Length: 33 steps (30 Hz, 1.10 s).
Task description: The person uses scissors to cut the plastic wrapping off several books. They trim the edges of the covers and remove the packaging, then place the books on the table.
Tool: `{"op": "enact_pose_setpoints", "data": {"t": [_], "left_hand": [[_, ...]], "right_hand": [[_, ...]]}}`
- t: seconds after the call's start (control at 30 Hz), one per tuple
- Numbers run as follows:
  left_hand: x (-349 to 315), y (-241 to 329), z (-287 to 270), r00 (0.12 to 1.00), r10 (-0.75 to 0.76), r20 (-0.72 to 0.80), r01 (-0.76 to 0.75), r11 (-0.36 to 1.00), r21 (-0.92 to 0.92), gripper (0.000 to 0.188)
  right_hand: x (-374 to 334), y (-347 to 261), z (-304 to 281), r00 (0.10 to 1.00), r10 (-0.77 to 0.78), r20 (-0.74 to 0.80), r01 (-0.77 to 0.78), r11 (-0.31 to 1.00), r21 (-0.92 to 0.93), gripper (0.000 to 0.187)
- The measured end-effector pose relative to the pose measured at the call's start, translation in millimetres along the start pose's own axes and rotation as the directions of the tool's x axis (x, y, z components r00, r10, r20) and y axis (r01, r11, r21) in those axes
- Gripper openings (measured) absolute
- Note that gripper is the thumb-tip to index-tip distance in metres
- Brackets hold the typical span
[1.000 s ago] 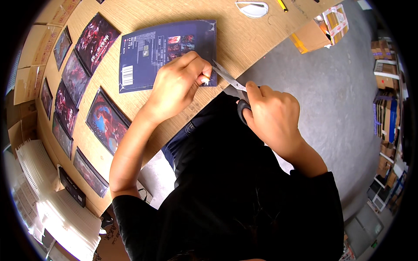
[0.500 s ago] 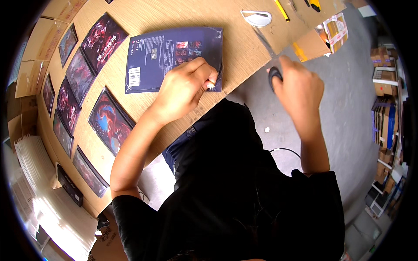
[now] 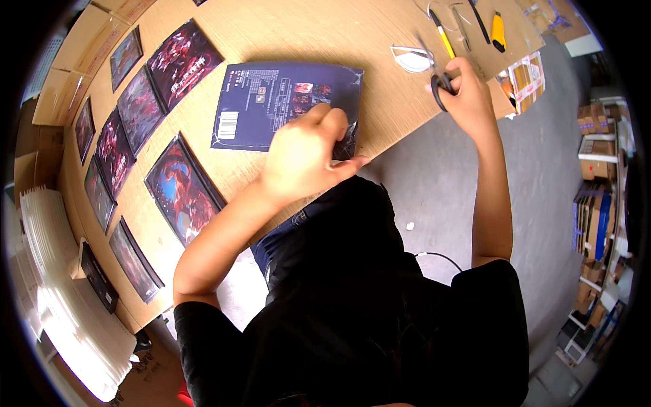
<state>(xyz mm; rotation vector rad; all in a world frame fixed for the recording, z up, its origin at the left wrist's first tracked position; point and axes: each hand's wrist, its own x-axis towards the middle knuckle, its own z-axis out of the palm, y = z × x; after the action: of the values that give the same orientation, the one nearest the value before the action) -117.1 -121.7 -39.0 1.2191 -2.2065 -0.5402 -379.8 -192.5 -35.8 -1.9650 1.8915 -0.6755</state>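
A flat dark blue package [image 3: 254,102], like a boxed book in clear wrap, lies back side up near the table's front edge. My left hand [image 3: 302,156] rests over its near right corner, fingers curled and thumb stretched away from them, with nothing seen in the gap. Over the table edge to the right, my right hand [image 3: 468,98] is closed around the black handles of a pair of scissors [image 3: 439,87]. Their blades point away from me and are blurred. Just beyond lies a white, loop-shaped object [image 3: 413,60].
Several dark picture-covered packages [image 3: 183,64] lie spread on the left of the table [image 3: 285,34]. A yellow pen [image 3: 444,37] and a yellow cutter [image 3: 499,32] lie at the far right. White stacked sheets [image 3: 61,285] stand at the left, loaded shelves [image 3: 597,203] at the right.
My right hand has carried the scissors away from me to the table's right edge, and their blades now show. My left thumb has parted from the fingers that were pinched at the package's corner.
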Motion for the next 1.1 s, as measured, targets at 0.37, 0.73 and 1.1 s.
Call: {"op": "enact_pose_setpoints", "data": {"t": [0.37,0.73,1.1], "left_hand": [[5.3,-4.4,6.9,0.999,0.033,0.007,-0.033,0.992,0.125,0.014],[-2.3,-19.1,5.3,0.996,0.038,-0.082,-0.048,0.991,-0.121,0.013],[-3.8,-23.0,7.0,0.994,0.049,-0.102,-0.056,0.996,-0.067,0.013]], "right_hand": [[62.0,14.9,22.2,0.996,-0.084,0.04,0.084,0.996,-0.005,0.035],[-15.9,-44.4,46.6,0.934,-0.355,-0.035,0.328,0.816,0.476,0.027],[-25.1,-68.7,73.7,0.888,-0.458,-0.038,0.458,0.877,0.148,0.071]]}}
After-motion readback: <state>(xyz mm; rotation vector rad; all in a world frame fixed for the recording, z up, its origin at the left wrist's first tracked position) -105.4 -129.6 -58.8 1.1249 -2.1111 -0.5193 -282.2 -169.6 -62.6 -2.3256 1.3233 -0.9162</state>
